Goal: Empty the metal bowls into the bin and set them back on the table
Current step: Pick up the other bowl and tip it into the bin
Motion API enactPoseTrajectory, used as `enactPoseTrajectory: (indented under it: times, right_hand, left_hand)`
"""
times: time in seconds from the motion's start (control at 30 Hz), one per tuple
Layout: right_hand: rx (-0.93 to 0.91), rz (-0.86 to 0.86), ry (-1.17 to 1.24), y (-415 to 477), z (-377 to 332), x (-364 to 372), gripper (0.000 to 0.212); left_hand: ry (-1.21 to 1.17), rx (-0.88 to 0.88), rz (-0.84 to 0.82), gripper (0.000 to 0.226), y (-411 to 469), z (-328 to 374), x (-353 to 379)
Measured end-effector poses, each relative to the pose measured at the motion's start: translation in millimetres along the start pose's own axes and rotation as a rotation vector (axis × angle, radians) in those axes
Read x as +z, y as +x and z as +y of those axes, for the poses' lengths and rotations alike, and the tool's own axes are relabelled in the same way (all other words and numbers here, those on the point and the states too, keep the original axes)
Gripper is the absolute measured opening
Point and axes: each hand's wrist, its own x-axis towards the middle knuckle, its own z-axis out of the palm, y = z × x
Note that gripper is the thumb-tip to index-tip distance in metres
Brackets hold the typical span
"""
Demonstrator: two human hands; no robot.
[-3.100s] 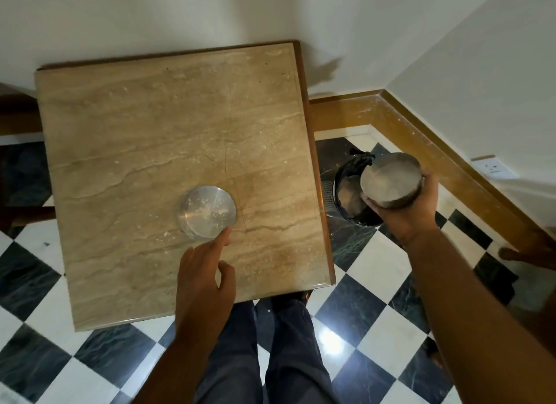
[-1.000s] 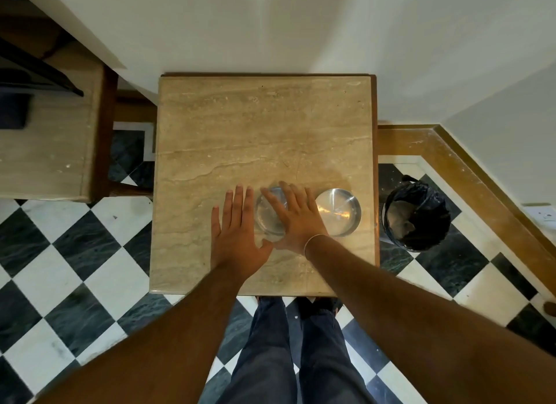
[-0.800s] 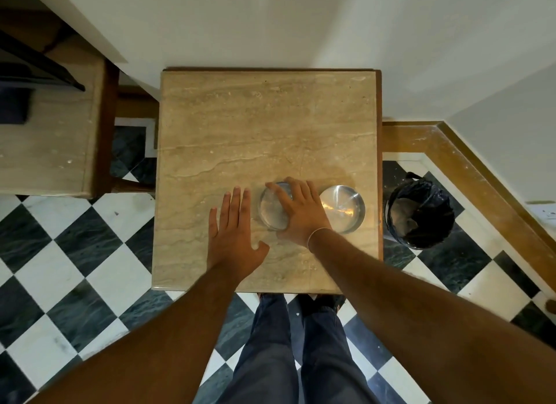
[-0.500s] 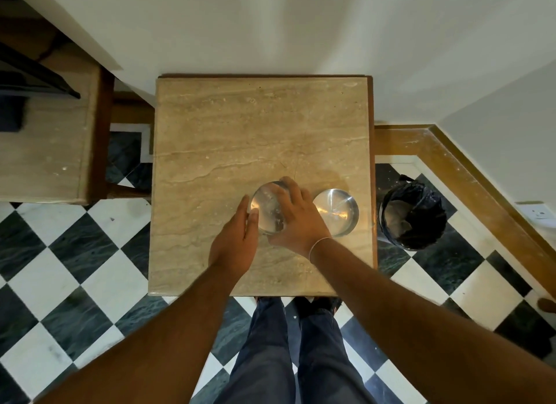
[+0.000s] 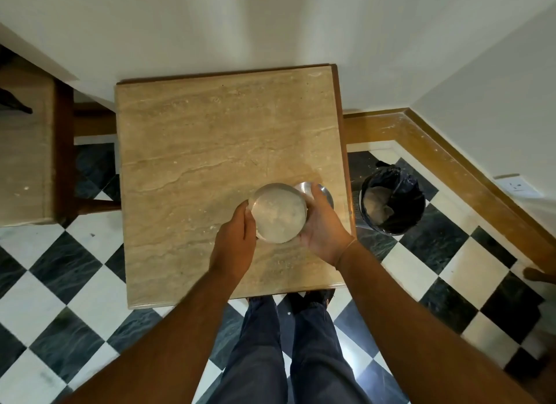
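Note:
A metal bowl point(image 5: 279, 212) with pale powdery residue inside is held above the marble table point(image 5: 210, 139), lifted clear of its top. My left hand point(image 5: 237, 238) grips its left rim and my right hand point(image 5: 323, 223) cups its right side. A second metal bowl point(image 5: 326, 193) rests on the table just behind my right hand, mostly hidden by it. The black-lined bin point(image 5: 391, 205) stands on the floor right of the table, with pale waste inside.
A second marble-topped table point(image 5: 24, 163) stands to the left. White walls meet in a corner behind, with a wooden skirting point(image 5: 451, 160) along the right. A wall socket point(image 5: 516, 185) sits low on the right wall. My legs point(image 5: 288, 343) stand at the table's near edge.
My hands, flat on the table a second ago, have closed round the left bowl and lifted it off the table toward me. The other bowl has stayed put.

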Motion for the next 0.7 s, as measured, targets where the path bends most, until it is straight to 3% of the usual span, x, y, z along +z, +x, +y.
enactPoseTrajectory:
  times: [0.1,0.23,0.33,0.47,0.63,0.7]
  right_hand:
    - [0.149,-0.057,0.2,-6.9,6.0,-17.9,0.067]
    - [0.181,-0.154,0.209,-10.4,5.5,-46.9,0.085]
    - [0.176,-0.185,0.202,-19.0,1.7,-60.7,0.078]
    - [0.155,-0.078,0.222,-33.4,-3.3,-86.0,0.073]
    - [-0.185,0.12,0.29,-65.3,-35.8,-135.3,0.053]
    - [-0.333,0.284,0.305,-74.0,-51.1,-159.4,0.047]
  left_hand:
    - [0.001,0.057,0.003,0.056,-7.6,14.3,15.7]
    - [0.036,0.111,-0.023,0.051,-14.1,27.6,31.8]
    - [0.133,0.177,-0.031,0.05,-15.6,35.9,35.7]
    - [0.211,0.317,0.085,0.051,-8.6,41.0,37.5]
    - [0.358,0.21,0.156,0.058,-0.7,1.1,41.3]
    - [0.459,0.184,0.14,0.063,-0.6,-19.4,41.9]
